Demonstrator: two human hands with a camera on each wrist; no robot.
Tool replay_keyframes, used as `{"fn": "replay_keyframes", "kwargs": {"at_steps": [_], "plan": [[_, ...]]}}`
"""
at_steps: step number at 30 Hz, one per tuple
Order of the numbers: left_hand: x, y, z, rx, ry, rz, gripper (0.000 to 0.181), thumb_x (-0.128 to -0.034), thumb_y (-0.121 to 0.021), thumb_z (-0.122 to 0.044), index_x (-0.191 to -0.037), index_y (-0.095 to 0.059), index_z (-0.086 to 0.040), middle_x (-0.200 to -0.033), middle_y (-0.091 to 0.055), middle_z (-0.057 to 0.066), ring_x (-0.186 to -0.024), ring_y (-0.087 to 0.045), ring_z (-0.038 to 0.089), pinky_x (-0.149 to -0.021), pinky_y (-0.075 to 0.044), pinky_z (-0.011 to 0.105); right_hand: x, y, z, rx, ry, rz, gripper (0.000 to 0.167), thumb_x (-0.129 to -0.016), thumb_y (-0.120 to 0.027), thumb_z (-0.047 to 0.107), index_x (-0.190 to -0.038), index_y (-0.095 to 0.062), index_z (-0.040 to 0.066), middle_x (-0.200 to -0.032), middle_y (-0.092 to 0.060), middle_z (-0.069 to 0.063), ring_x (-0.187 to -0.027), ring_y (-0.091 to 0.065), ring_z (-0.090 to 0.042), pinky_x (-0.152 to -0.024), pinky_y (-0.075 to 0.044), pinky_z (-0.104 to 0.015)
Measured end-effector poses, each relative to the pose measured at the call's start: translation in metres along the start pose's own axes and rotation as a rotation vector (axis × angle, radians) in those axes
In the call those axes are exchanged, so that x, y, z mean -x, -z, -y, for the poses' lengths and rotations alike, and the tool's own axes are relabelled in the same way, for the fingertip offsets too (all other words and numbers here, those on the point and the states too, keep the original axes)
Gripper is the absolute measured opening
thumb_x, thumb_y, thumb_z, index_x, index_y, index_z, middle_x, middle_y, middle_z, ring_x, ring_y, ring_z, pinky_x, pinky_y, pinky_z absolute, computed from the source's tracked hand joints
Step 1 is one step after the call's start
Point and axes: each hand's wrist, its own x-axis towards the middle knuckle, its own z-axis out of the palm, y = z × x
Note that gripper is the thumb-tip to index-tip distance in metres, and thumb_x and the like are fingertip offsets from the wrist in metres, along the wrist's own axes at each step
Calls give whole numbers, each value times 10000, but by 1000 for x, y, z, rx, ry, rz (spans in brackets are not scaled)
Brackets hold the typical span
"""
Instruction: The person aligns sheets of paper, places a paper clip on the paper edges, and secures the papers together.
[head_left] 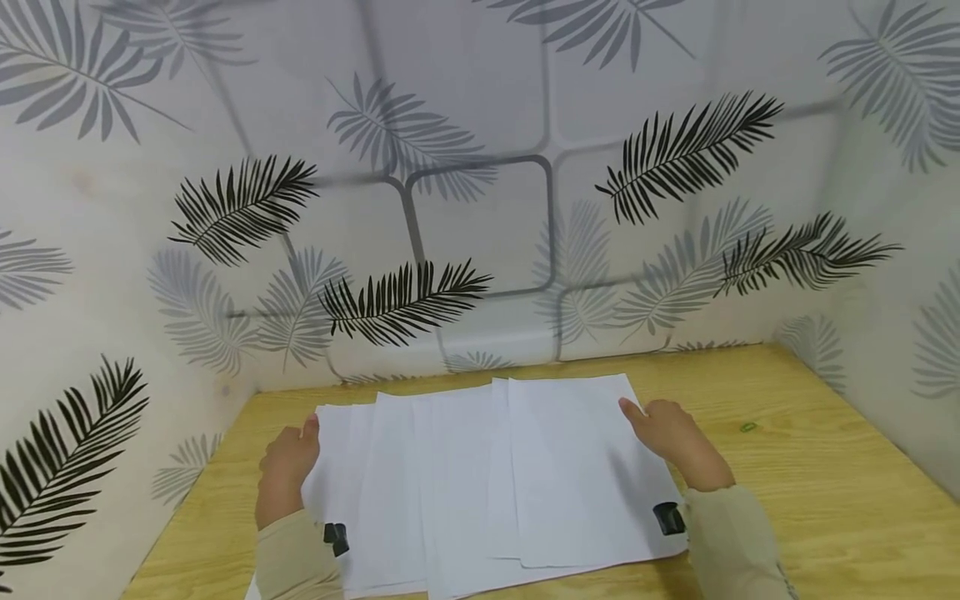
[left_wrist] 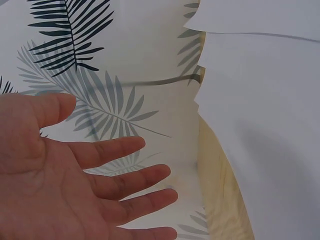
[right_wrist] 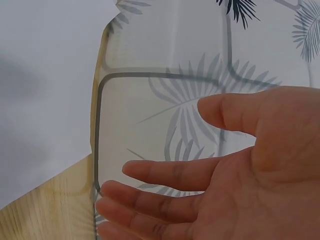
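Overlapping white sheets (head_left: pixel 465 492) lie spread across a wooden table (head_left: pixel 817 467). Left hand (head_left: pixel 288 467) is at their left edge, right hand (head_left: pixel 678 442) at the right. Small green bit (head_left: pixel 747 427) sits beyond the right hand. Leaf-print wall (head_left: pixel 480 225) behind.

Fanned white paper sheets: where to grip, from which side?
Likely the outer left and right edges of the white paper sheets, left hand coming from the left, right hand from the right: the sheets are thin and overlap sideways, leaving both outer edges exposed.
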Motion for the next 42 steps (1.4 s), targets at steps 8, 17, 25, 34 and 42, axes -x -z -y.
{"fn": "replay_keyframes", "kwargs": {"at_steps": [8, 17, 25, 34, 42], "plan": [[0, -2, 9, 30, 45, 11, 706, -1020, -206, -395, -1306, -226, 250, -1285, -250, 500, -1211, -207, 662, -994, -220, 703, -6, -4, -10, -9, -29, 42, 613, -1037, -323, 302, -1158, -462, -282, -1177, -498, -437, -1066, -531, -508, -888, -444, -542], [-4, -6, 23, 40, 122, 16, 713, -1010, -197, -359, -1282, -149, 298, -1266, -224, 529, -1199, -219, 663, -1015, -228, 667, -9, -8, -14, -55, -115, 98, 675, -1037, -310, 319, -1258, -303, -318, -1306, -352, -473, -1194, -406, -570, -967, -389, -574], [-5, -6, 29, 51, 159, 44, 747, -1018, -194, -402, -1304, -199, 287, -1274, -225, 522, -1200, -219, 650, -1014, -236, 667, -9, -8, -18, -76, -83, 102, 660, -1030, -315, 292, -1240, -307, -333, -1295, -348, -488, -1197, -394, -580, -966, -388, -581], [-6, -6, 34, 74, 179, 67, 747, -1020, -175, -400, -1312, -234, 285, -1285, -191, 532, -1220, -159, 660, -1023, -213, 676, -11, -10, -25, -58, -81, 146, 662, -1026, -334, 291, -1239, -308, -335, -1295, -349, -486, -1204, -388, -578, -971, -385, -577], [-9, -8, 45, 72, 192, 48, 744, -1014, -182, -386, -1284, -249, 304, -1252, -194, 542, -1197, -157, 662, -1013, -210, 672, -12, -13, -28, -37, -116, 163, 631, -1014, -372, 259, -1236, -318, -329, -1279, -375, -476, -1191, -415, -561, -970, -397, -559]]}}
